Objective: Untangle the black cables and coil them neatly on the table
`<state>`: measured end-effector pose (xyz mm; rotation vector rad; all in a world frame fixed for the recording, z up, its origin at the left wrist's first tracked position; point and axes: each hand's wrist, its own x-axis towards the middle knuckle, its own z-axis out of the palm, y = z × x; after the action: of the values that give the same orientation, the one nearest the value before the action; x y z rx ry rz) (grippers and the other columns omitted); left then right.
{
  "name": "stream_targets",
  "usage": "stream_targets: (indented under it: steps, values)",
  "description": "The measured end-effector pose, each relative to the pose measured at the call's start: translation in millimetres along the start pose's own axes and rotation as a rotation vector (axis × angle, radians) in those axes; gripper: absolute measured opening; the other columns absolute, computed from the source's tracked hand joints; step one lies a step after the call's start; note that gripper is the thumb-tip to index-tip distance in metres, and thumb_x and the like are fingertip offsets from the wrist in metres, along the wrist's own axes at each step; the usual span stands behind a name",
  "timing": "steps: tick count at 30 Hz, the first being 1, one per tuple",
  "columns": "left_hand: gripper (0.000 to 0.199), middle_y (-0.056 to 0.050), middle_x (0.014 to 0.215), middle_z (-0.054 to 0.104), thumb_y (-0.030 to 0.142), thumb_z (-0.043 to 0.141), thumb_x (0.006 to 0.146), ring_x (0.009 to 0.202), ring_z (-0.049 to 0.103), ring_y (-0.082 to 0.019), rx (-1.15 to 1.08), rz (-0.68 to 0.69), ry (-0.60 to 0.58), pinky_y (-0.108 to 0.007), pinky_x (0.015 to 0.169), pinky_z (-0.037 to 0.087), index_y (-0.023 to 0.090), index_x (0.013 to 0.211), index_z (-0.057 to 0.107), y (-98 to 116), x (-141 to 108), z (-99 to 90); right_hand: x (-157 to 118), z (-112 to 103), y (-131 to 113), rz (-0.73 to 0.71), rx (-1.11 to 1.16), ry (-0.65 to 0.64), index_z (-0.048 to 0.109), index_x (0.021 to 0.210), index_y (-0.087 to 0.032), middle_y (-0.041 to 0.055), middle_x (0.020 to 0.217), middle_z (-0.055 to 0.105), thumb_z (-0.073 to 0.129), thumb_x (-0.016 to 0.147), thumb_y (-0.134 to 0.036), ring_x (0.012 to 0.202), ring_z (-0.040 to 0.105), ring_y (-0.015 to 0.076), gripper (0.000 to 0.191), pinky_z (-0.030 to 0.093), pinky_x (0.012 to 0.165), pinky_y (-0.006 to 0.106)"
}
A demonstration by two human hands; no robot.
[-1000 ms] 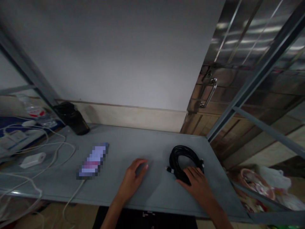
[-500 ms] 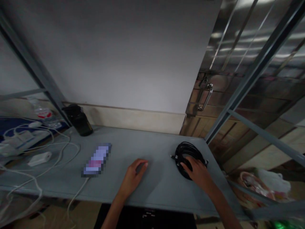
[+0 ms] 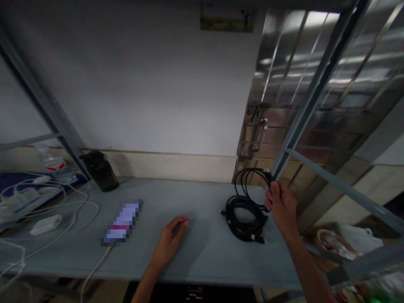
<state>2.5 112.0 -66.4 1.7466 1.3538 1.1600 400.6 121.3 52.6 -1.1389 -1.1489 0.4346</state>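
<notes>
A coil of black cables lies on the right part of the grey tabletop. My right hand is closed around one end of a black cable, raised above the table beside the coil. That cable arcs in loops from my fist down to the coil, and its plug end pokes out at the top of my grip. Metal-tipped plugs show at the coil's edges. My left hand rests on the tabletop left of the coil, loosely curled with a gap between thumb and fingers, holding nothing.
On the left lie a phone with a white cord, a white adapter, tangled white cables and a power strip. A dark bottle and a clear plastic bottle stand behind. A metal frame post rises at the right.
My right hand has moved up and right from the coil, lifting one cable's end with it. My left hand stays in place on the table. The camera view has shifted slightly.
</notes>
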Motion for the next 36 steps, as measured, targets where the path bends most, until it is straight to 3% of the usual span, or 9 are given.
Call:
stream_targets:
  steps: [4,7,12,15,20,23,27,32,36]
  values:
    - [0.051,-0.01,0.115,0.087,0.073,0.066,0.1,0.111,0.081,-0.034,0.008,-0.01,0.02,-0.05,0.105,0.065,0.027,0.113,0.083,-5,3,-0.6,7,20,-47,-0.013,0.434,0.057,0.058,0.096,-0.025,-0.0119,0.065,0.038,0.071,0.107,-0.069,0.043,0.033,0.0064,0.048,0.031,0.04,0.019]
    - [0.051,-0.01,0.112,0.086,0.073,0.068,0.1,0.109,0.082,-0.036,0.003,-0.014,0.044,-0.054,0.104,0.065,0.028,0.118,0.082,-4,5,-0.8,3,50,-53,0.016,0.529,0.036,0.06,0.099,-0.025,-0.0117,0.067,0.038,0.071,0.107,-0.069,0.043,0.032,0.006,0.046,0.029,0.039,0.018]
    - [0.055,-0.011,0.116,0.084,0.073,0.067,0.102,0.111,0.082,-0.034,0.003,0.003,0.128,-0.052,0.103,0.067,0.028,0.131,0.075,2,-1,-0.6,-14,128,-16,0.048,0.504,-0.148,0.054,0.111,-0.028,-0.0102,0.075,0.042,0.052,0.113,-0.072,0.048,0.036,0.0085,0.044,0.037,0.045,0.021]
    - [0.05,-0.013,0.124,0.081,0.067,0.066,0.105,0.114,0.08,-0.032,0.026,0.046,0.218,-0.051,0.105,0.065,0.027,0.135,0.073,9,-3,2.7,-27,178,11,0.033,0.472,-0.249,0.05,0.108,-0.028,-0.0075,0.08,0.049,0.048,0.114,-0.073,0.054,0.045,0.011,0.046,0.044,0.052,0.025]
    - [0.048,-0.014,0.138,0.076,0.058,0.06,0.111,0.127,0.074,-0.031,-0.054,0.14,0.237,-0.051,0.115,0.058,0.026,0.147,0.066,26,33,24.0,-47,231,49,-0.041,0.323,-0.379,0.06,0.112,-0.024,-0.0026,0.081,0.06,0.05,0.114,-0.068,0.073,0.059,0.0184,0.045,0.054,0.072,0.032]
    - [0.055,-0.016,0.149,0.073,0.062,0.058,0.11,0.136,0.07,-0.032,-0.196,0.15,0.214,-0.05,0.119,0.055,0.024,0.149,0.064,33,75,41.6,-55,240,69,-0.113,0.261,-0.443,0.067,0.126,-0.022,0.0086,0.108,0.075,0.047,0.115,-0.066,0.1,0.071,0.0252,0.049,0.059,0.096,0.041]
    - [0.057,-0.015,0.129,0.082,0.07,0.063,0.104,0.12,0.076,-0.032,-0.29,0.103,0.144,-0.046,0.107,0.06,0.02,0.128,0.075,25,115,52.2,-63,235,90,-0.158,0.206,-0.474,0.065,0.144,-0.023,0.0154,0.137,0.075,0.041,0.119,-0.059,0.128,0.071,0.0283,0.05,0.054,0.116,0.046]
    - [0.047,-0.009,0.112,0.083,0.065,0.074,0.1,0.104,0.077,-0.027,-0.396,0.065,0.1,-0.038,0.096,0.061,0.019,0.111,0.08,4,123,49.7,-67,222,96,-0.143,0.146,-0.498,0.065,0.147,-0.026,0.0125,0.142,0.074,0.042,0.121,-0.051,0.132,0.07,0.0267,0.043,0.054,0.117,0.044]
    - [0.044,-0.009,0.109,0.082,0.061,0.07,0.104,0.105,0.077,-0.026,-0.503,0.016,0.152,-0.038,0.1,0.059,0.019,0.112,0.078,-7,125,50.1,-71,222,91,-0.159,0.076,-0.48,0.067,0.142,-0.027,0.0109,0.129,0.076,0.042,0.121,-0.051,0.122,0.072,0.0269,0.041,0.056,0.11,0.043]
